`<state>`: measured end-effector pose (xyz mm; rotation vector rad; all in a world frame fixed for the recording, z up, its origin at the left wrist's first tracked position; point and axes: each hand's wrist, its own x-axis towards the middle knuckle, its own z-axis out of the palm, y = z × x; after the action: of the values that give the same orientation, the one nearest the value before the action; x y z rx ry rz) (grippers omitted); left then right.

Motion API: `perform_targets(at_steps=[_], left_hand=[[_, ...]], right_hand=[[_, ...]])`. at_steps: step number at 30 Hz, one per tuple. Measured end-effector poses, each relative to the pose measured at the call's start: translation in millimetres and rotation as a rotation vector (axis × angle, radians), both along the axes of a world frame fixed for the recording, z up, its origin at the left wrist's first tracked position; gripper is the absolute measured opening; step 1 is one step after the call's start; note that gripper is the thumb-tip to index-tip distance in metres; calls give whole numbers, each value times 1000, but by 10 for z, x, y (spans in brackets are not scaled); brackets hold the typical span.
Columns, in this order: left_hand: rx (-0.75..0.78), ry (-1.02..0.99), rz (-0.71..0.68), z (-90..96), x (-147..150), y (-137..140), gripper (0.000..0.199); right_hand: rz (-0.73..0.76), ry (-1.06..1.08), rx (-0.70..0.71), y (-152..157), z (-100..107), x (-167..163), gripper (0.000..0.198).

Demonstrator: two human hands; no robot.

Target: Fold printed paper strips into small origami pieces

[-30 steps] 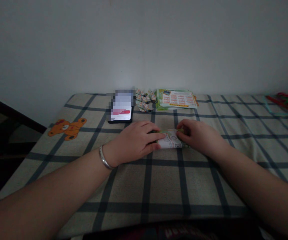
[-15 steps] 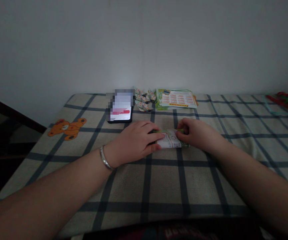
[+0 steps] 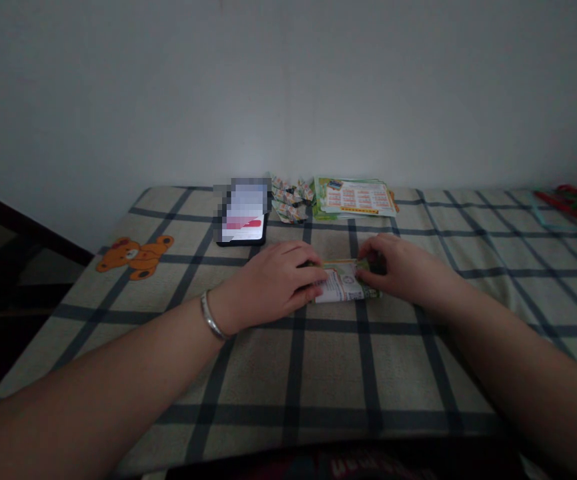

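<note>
A folded sheet of printed paper (image 3: 341,287), white and green with small text, lies on the checked cloth between my hands. My left hand (image 3: 281,277), with a silver bangle at the wrist, grips the paper's left end, thumb along the near side and fingers over the top. At the right end, my right hand (image 3: 393,267) pinches the far edge between thumb and curled fingers. Both hands partly cover the paper's ends.
Against the wall stand a lit phone (image 3: 243,213), some folded printed paper pieces (image 3: 288,200) and a stack of printed sheets (image 3: 355,198). A bear cutout (image 3: 135,257) lies at left. Red and green items (image 3: 575,207) lie far right on the checked tablecloth (image 3: 248,380).
My right hand has shifted slightly right along the paper. More of the paper's printed face shows, and its near edge lies a little closer to me. My left hand has barely moved.
</note>
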<state>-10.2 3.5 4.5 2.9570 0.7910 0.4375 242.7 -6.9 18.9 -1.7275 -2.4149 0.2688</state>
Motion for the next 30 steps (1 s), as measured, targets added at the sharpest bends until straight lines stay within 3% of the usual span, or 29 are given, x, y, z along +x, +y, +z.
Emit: perform_targets(at_steps=[5, 11, 19, 25, 30], left_hand=[[-3, -8, 38, 7, 9, -31, 26], [-45, -27, 205, -7, 86, -120, 41], [-81, -67, 252, -62, 107, -120, 42], [-168, -202, 259, -69, 76, -43, 29], [-259, -346, 291, -42, 67, 12, 14]], right_hand=[[-46, 11, -67, 6, 4, -1, 21], [-87, 34, -87, 28, -1, -42, 17], [6, 108, -45, 9, -8, -84, 4], [-2, 283, -15, -40, -42, -118, 6], [-4, 582, 41, -42, -140, -123, 12]])
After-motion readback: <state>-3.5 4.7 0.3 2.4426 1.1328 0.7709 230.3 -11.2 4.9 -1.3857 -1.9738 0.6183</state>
